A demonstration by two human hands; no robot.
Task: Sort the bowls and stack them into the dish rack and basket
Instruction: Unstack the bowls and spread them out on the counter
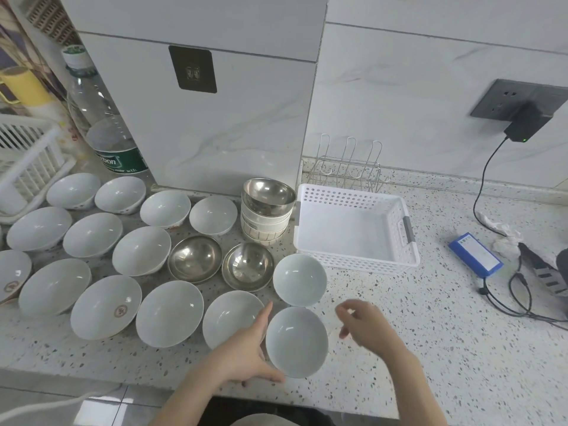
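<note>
Several white bowls are spread over the speckled counter (430,348), with two steel bowls (195,259) among them and a stack of bowls topped by a steel one (266,210). My left hand (246,348) touches the left side of the nearest white bowl (296,341) with thumb and fingers spread. My right hand (364,321) hovers just right of that bowl with loosely curled fingers and holds nothing. An empty white basket (353,232) stands behind, and a wire dish rack (347,167) stands against the wall.
A large water bottle (101,124) and a white slatted rack (27,158) stand at the back left. At the right lie a blue battery pack (475,255), black cables (519,296) and a plugged-in charger (527,124).
</note>
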